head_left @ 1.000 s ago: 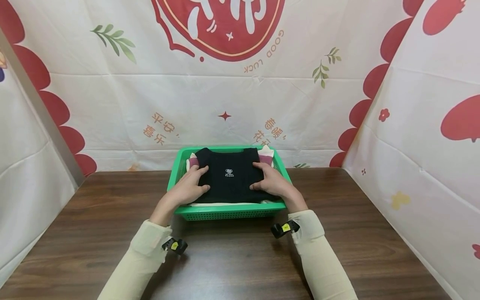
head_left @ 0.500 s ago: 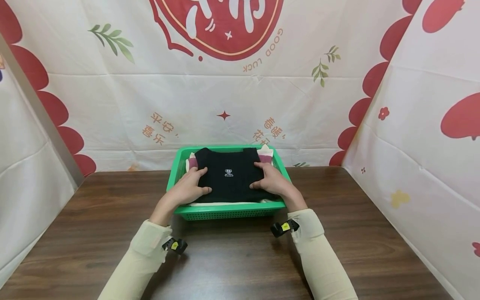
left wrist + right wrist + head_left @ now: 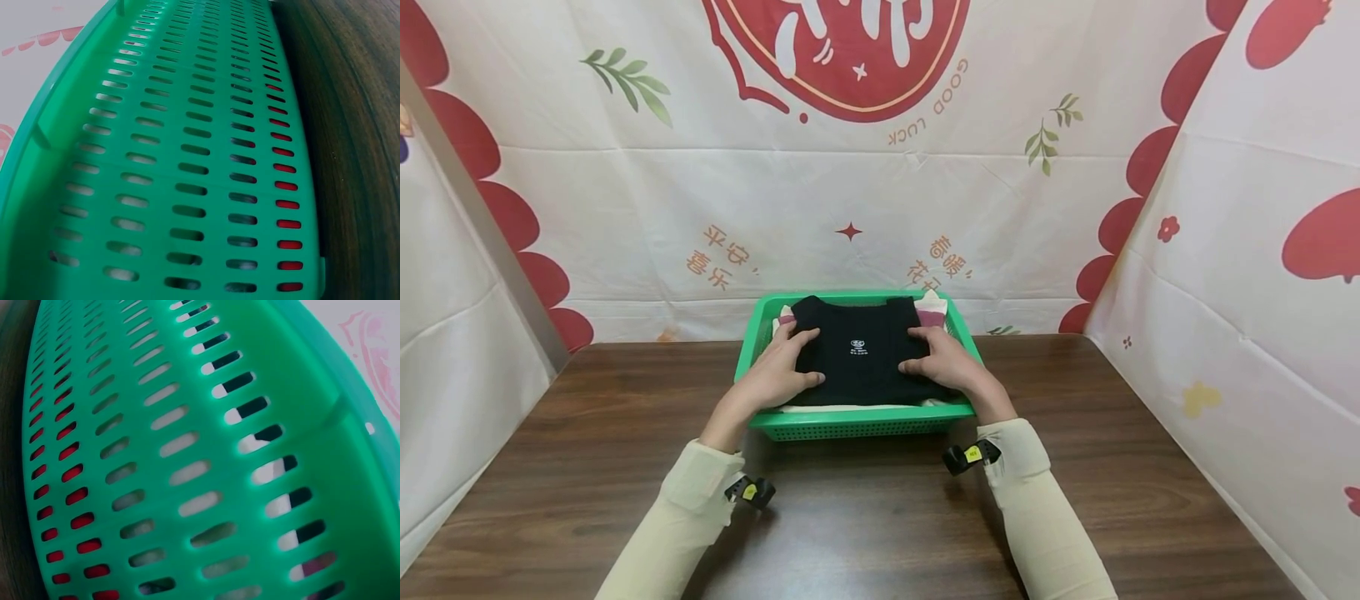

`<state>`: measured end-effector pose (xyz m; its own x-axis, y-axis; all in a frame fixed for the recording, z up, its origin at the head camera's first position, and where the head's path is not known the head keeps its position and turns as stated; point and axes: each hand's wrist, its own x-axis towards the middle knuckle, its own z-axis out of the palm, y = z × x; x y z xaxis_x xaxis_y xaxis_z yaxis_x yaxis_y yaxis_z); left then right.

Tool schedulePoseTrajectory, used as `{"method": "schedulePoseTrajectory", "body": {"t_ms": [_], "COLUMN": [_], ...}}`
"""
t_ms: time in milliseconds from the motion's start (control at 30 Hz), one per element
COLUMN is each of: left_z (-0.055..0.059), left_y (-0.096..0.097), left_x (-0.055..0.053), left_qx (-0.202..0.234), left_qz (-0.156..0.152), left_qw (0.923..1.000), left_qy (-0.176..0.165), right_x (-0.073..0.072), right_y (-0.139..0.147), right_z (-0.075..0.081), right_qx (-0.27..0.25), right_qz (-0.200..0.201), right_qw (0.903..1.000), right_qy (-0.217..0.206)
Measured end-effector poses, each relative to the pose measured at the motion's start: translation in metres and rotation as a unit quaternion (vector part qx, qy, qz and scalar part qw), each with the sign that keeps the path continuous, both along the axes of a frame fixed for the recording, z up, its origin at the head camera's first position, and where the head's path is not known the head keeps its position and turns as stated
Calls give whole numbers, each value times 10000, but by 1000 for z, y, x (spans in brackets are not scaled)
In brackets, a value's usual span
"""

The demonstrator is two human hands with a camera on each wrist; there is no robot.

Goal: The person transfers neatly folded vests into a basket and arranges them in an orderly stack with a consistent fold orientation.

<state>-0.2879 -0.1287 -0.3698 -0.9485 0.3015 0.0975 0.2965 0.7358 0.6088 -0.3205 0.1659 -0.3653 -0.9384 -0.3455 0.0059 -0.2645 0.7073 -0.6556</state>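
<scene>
A folded black garment with a small white print lies on top of other folded clothes in a green plastic basket. My left hand rests at the garment's left side, thumb and index finger spread apart over the cloth. At its right side my right hand lies likewise, thumb and index finger apart on the black fabric. The remaining fingers of both hands are largely hidden. Both wrist views are filled by the slotted basket wall, seen as green wall in the left one; neither shows the fingers.
White and purple cloth shows beside the black garment at the back right. Red cloth shows through the lower basket slots in both wrist views. The basket stands on a brown wooden table, near the white printed curtain behind it.
My left thumb and index finger have shifted slightly over the garment's left side. The right hand, the garment and the basket have stayed nearly in place.
</scene>
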Motion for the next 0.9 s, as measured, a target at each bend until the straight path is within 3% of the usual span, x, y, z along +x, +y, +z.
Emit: {"method": "schedulePoseTrajectory", "body": {"t_ms": [233,433,733,900], "left_z": [0,3,8,11], "left_y": [0,-1,0,2], "left_x": [1,4,7,7], "left_qx": [354,-9,-109,-86], "left_qz": [-54,-24,-64,-94], "left_qw": [9983,9961,9907,9908], "left_qy": [451,884,1353,1347], "right_x": [5,15,20,18], "right_y": [1,2,5,5], "right_z": [7,20,29,26], "right_qx": [64,112,-204,-303], "right_qz": [-164,-311,-165,171], "right_qw": [9998,9992,9987,9984], "right_qy": [121,229,427,438]}}
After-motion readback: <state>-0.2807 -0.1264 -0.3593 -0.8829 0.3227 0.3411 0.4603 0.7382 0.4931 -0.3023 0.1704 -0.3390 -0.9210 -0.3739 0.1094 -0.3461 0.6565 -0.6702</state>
